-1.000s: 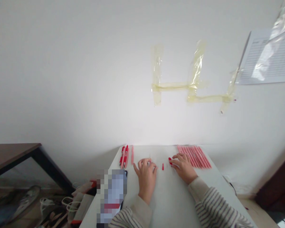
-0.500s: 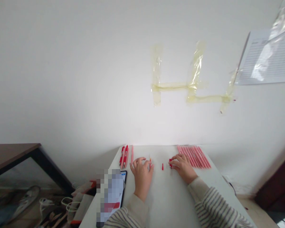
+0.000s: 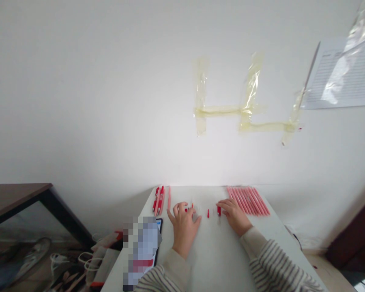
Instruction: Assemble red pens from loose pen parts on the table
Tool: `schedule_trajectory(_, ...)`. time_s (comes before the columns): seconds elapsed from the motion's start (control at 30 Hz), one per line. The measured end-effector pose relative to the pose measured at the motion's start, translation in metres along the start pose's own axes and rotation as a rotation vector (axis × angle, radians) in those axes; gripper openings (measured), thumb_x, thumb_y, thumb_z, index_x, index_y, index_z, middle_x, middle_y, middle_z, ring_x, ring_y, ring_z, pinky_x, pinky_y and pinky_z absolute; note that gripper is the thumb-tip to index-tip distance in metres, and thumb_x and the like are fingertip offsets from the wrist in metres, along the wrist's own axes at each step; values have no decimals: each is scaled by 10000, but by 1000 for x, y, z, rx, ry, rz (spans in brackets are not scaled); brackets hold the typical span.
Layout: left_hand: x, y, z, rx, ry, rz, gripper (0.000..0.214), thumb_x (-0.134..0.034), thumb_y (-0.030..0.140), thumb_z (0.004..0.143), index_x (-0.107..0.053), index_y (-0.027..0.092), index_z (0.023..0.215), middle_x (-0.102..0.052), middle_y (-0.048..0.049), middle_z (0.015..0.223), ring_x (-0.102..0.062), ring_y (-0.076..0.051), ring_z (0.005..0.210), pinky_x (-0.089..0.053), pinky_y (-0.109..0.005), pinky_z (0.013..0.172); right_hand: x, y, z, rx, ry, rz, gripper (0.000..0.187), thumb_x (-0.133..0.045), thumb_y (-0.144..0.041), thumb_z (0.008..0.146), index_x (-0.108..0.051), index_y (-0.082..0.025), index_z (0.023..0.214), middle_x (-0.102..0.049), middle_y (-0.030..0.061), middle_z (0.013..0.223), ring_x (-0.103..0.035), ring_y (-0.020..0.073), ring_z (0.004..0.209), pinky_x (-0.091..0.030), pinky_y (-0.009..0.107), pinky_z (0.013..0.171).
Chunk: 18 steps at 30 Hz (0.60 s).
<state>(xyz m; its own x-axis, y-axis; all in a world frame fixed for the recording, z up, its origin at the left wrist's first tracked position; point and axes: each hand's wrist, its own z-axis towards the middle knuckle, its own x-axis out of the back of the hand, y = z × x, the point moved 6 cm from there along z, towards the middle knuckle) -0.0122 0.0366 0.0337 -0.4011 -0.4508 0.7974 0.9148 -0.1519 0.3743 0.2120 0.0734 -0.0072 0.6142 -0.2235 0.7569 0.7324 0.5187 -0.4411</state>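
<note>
My left hand (image 3: 184,227) rests on the white table (image 3: 215,259) with its fingers curled round a small red pen part (image 3: 186,210); a thin orange-tipped refill (image 3: 192,205) lies just beyond its fingertips. My right hand (image 3: 235,217) pinches a small red piece (image 3: 219,210) against the table. A tiny red cone tip (image 3: 208,213) lies between the two hands. A row of several pink pen barrels (image 3: 249,200) lies just right of my right hand. Assembled red pens (image 3: 158,200) and one pink barrel (image 3: 169,198) lie at the table's far left.
A phone (image 3: 144,251) lies at the table's left edge, near my left sleeve. A dark wooden table (image 3: 15,198) stands to the left, with bags and shoes on the floor beneath. Tape strips (image 3: 231,109) and a printed sheet (image 3: 340,77) hang on the white wall.
My left hand moved slightly forward and its fingers closed on a small red part. My right hand drew a little toward the centre, pinching its red piece.
</note>
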Motion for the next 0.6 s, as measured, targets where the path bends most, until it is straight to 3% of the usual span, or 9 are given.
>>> schedule_trajectory(0.4,3,3,-1,2,-7,11,136,-741,379,744,-760,295,849,-617,-48,1191,-464,-286,1213,-153,-626,1174,-11,6,-2,-86,-59,44,519,-448,-23,838,-678,-209,1265,-661,98,1329,-583,240,1271,-459,458,1126)
schedule_trajectory(0.6,10,-7,3,61,63,21,406,-700,360,790,-685,315,1193,-613,-68,1228,-475,-285,1208,-250,-584,1130,-11,7,-2,-79,-52,43,510,-466,-24,837,-678,-214,1260,-661,90,1326,-587,241,1269,-459,449,1127)
